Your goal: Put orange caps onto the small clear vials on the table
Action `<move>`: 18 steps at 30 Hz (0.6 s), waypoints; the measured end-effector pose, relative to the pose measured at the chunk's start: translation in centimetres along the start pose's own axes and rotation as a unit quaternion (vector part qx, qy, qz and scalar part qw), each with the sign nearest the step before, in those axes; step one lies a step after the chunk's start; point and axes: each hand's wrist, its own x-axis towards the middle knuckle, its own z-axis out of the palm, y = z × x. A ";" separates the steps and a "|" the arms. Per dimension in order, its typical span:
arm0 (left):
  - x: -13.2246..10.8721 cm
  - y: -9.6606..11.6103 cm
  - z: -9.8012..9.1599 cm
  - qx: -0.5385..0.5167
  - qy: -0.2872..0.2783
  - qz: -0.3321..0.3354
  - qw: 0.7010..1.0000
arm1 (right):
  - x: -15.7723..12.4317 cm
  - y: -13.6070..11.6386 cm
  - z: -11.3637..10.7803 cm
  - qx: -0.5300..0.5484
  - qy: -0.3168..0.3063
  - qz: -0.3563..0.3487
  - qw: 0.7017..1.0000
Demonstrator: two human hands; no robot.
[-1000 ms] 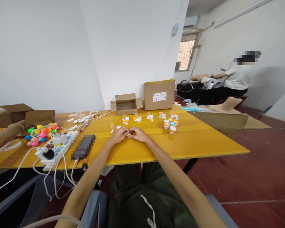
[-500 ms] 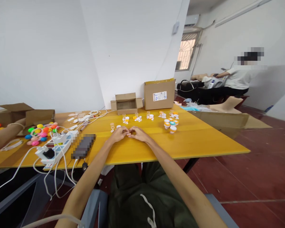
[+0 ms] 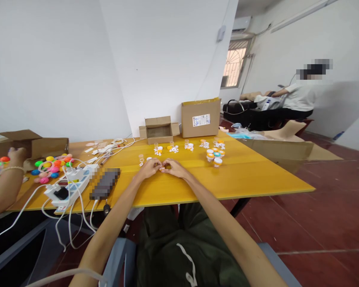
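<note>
My left hand [image 3: 149,169] and my right hand [image 3: 174,168] meet above the table, fingers pinched together. Between their fingertips is a small white piece [image 3: 162,169], too small to make out further. Just beyond my left hand stand a small clear cup [image 3: 141,158] and a white round lid [image 3: 149,158], partly hidden by the fingers. Farther back runs a row of little heaps of white pieces [image 3: 174,149] with orange parts and clear cups. Right of my right hand, several small lidded jars [image 3: 217,161] stand grouped, with white, orange and teal on their lids.
An open cardboard box [image 3: 159,133] and a taped carton [image 3: 200,119] stand at the back. To the left lie a phone [image 3: 105,183], a power strip [image 3: 77,189] with cables, and colourful balls [image 3: 54,165]. A co-worker's arm [image 3: 10,183] reaches in at far left.
My hands stay almost in place, still pinching the small white piece. The co-worker's hand at far left has come back out of the cardboard box, and colourful balls show around it.
</note>
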 end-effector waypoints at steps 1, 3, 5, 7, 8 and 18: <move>0.0 0.0 0.0 0.001 -0.002 0.002 1.000 | 0.0 0.0 0.0 0.000 0.000 0.000 1.000; 0.0 -0.1 0.0 0.000 -0.004 0.005 1.000 | 0.0 0.0 0.0 0.001 -0.001 0.002 1.000; 0.0 -0.1 0.0 -0.001 -0.004 0.005 1.000 | 0.0 0.1 0.0 0.002 -0.002 0.002 1.000; 0.0 0.0 0.0 -0.001 -0.006 0.003 1.000 | 0.0 0.2 0.0 0.003 -0.003 0.001 1.000; 0.0 0.0 0.0 -0.001 -0.007 0.002 1.000 | 0.0 0.2 0.0 0.004 -0.002 -0.001 1.000; 0.0 0.4 -0.1 0.020 -0.010 -0.001 1.000 | 0.0 0.3 0.1 -0.008 0.002 0.002 1.000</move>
